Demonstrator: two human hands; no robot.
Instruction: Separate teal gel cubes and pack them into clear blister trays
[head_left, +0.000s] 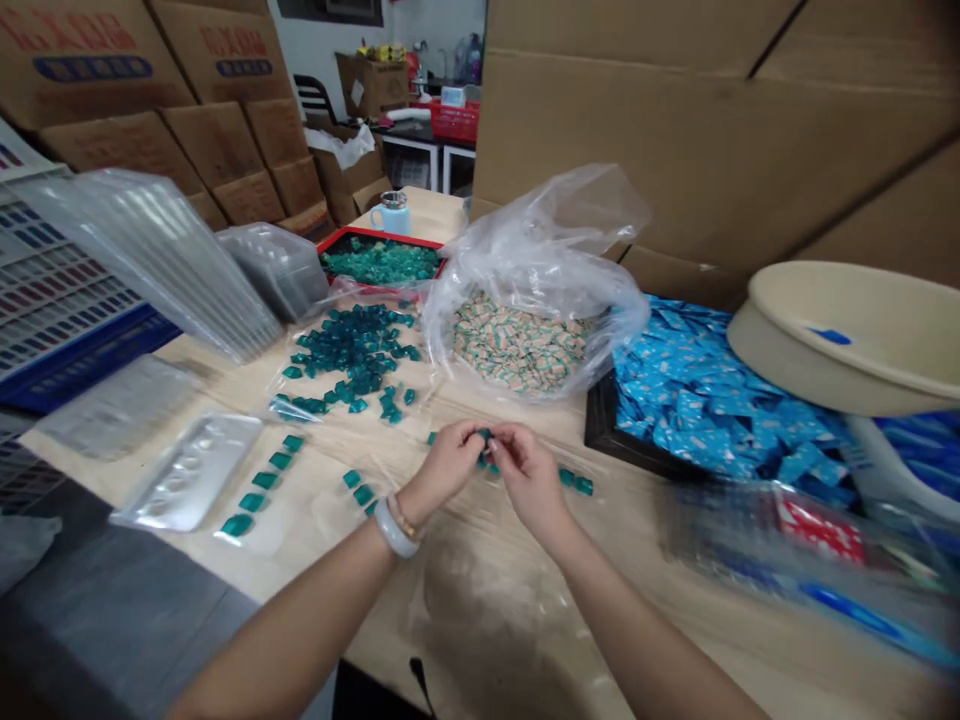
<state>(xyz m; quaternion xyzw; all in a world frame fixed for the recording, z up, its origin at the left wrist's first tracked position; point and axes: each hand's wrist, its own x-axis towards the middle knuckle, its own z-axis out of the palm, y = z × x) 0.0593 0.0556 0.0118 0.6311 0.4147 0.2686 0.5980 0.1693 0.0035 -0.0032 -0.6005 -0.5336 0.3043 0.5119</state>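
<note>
My left hand (pixel 444 468) and my right hand (pixel 525 472) meet over the middle of the wooden table (pixel 480 600), fingers pinched together on a small teal piece (pixel 484 436). A white bangle sits on my left wrist. More teal pieces (pixel 576 482) lie just right of my right hand and others (pixel 361 492) just left of my left wrist. A row of teal pieces (pixel 262 482) lies beside a clear plastic blister tray (pixel 187 470). A loose heap of teal pieces (pixel 351 355) rests on clear film farther back.
A clear bag of striped sachets (pixel 517 345) stands behind my hands. A black tray of blue packets (pixel 697 400) sits right, under a beige basin (pixel 847 335). A red tray of teal pieces (pixel 379 258), stacked clear trays (pixel 165 265), a blue crate (pixel 52 320) and cardboard boxes surround.
</note>
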